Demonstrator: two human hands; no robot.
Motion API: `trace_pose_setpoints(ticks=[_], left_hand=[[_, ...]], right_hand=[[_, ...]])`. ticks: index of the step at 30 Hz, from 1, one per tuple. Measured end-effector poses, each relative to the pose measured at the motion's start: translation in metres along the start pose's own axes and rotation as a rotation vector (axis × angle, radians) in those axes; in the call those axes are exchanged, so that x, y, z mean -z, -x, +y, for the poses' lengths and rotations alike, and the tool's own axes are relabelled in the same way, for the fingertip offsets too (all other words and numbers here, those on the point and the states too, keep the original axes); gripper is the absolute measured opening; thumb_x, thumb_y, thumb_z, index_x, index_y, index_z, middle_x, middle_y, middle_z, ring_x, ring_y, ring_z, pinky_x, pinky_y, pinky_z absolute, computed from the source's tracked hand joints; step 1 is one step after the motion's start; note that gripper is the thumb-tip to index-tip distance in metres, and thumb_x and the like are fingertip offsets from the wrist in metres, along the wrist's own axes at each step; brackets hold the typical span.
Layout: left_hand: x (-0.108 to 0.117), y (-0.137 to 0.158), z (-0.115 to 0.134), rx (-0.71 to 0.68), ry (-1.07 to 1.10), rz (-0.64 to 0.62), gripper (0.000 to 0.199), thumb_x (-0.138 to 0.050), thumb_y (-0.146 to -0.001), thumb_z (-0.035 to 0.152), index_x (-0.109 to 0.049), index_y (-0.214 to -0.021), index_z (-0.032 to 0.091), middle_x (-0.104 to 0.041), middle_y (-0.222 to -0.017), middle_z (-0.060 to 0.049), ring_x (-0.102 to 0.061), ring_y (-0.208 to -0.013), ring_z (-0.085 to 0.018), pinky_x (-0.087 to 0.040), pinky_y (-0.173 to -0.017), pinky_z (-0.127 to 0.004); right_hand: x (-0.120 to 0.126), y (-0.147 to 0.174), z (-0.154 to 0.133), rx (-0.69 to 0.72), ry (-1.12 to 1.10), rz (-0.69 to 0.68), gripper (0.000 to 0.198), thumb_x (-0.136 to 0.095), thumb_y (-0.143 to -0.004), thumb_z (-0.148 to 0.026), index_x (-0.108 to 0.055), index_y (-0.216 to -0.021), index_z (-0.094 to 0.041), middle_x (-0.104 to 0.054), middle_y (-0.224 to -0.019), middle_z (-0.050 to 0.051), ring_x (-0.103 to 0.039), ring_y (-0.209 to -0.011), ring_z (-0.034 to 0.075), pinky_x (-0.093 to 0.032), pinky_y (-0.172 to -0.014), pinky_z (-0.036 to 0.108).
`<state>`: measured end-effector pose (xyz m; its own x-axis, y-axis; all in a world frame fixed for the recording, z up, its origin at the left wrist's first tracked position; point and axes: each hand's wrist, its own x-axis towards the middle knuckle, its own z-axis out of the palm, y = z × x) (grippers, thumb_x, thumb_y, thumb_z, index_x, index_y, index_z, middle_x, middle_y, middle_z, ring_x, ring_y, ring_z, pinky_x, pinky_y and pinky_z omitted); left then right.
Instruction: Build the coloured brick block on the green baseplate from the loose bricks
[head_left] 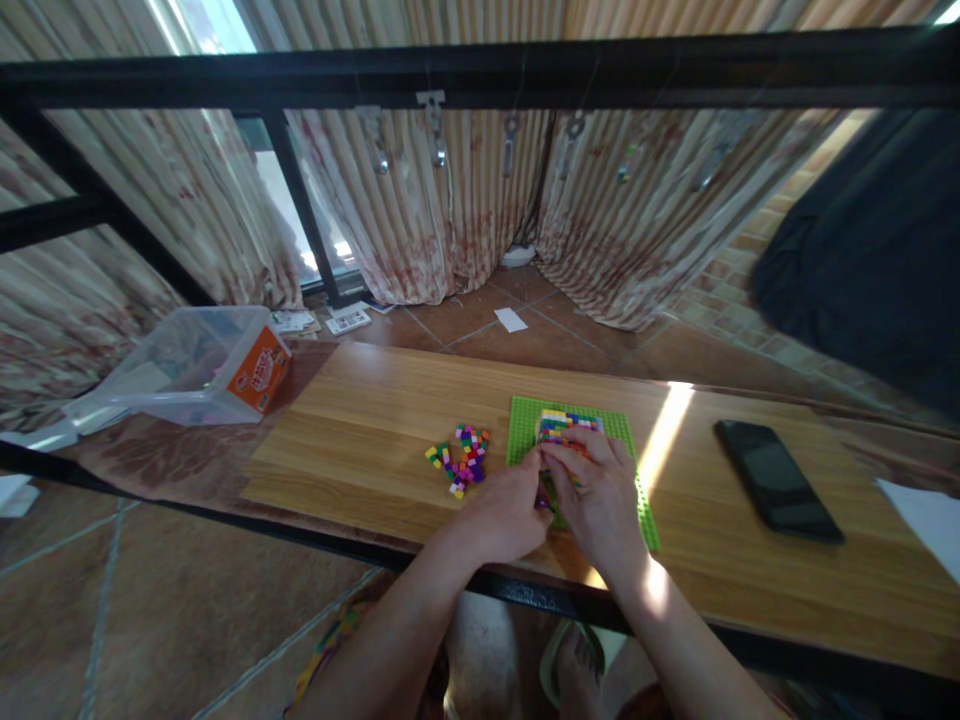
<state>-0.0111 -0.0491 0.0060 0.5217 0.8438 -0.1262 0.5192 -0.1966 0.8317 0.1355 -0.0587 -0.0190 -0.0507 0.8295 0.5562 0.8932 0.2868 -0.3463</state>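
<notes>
A green studded baseplate (pixel 525 410) lies on the wooden board. On it sits a block of small multicoloured toy bricks (pixel 570 420), in rows of yellow, blue, white, green and red. My left hand (pixel 506 512) is closed at the block's near left side, and a dark purple bit shows beneath its fingers. From the right, my right hand (pixel 600 490) reaches over the block with its fingers bent together, their tips meeting the left fingertips. What either hand pinches is hidden. Left of the baseplate, loose bricks (pixel 469 460) lie in a small heap.
A black phone (pixel 776 480) lies on the board (pixel 375 400) to the right, with white paper (pixel 922 520) beyond it. At the left stands a clear plastic tub (pixel 195 345) with an orange label. A dark metal bar (pixel 480 75) crosses above, with striped curtains (pixel 450 200) behind.
</notes>
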Motion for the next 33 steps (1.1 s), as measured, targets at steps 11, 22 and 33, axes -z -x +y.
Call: trace_pose_setpoints(ticks=[11, 22, 33], left_hand=[[-0.003, 0.003, 0.007, 0.006, -0.151, -0.042, 0.068, -0.056, -0.072, 0.015, -0.039, -0.137, 0.012, -0.069, -0.088, -0.011, -0.066, -0.089, -0.028, -0.048, -0.078, -0.037], [-0.005, 0.002, 0.01, 0.028, -0.165, -0.065, 0.079, -0.053, -0.072, 0.013, -0.028, -0.146, 0.005, -0.07, -0.09, -0.015, -0.066, -0.088, -0.03, -0.048, -0.077, -0.038], [-0.012, 0.001, 0.008, 0.05, -0.237, -0.066, 0.078, -0.052, -0.074, 0.013, -0.026, -0.147, 0.002, -0.069, -0.101, -0.021, -0.065, -0.095, -0.032, -0.049, -0.08, -0.039]], right_hand=[[-0.004, 0.002, 0.006, -0.049, -0.069, 0.039, 0.022, -0.055, -0.091, -0.032, -0.077, -0.089, -0.027, -0.066, -0.106, 0.008, -0.055, -0.101, 0.026, -0.042, -0.086, 0.046], [0.004, 0.004, 0.009, -0.03, -0.126, 0.054, 0.021, -0.055, -0.092, -0.028, -0.074, -0.095, -0.023, -0.067, -0.108, 0.009, -0.059, -0.103, 0.024, -0.047, -0.087, 0.044], [0.0, 0.006, 0.005, 0.016, -0.046, 0.062, 0.024, -0.051, -0.094, -0.025, -0.074, -0.099, -0.02, -0.066, -0.109, 0.011, -0.056, -0.1, 0.025, -0.047, -0.09, 0.044]])
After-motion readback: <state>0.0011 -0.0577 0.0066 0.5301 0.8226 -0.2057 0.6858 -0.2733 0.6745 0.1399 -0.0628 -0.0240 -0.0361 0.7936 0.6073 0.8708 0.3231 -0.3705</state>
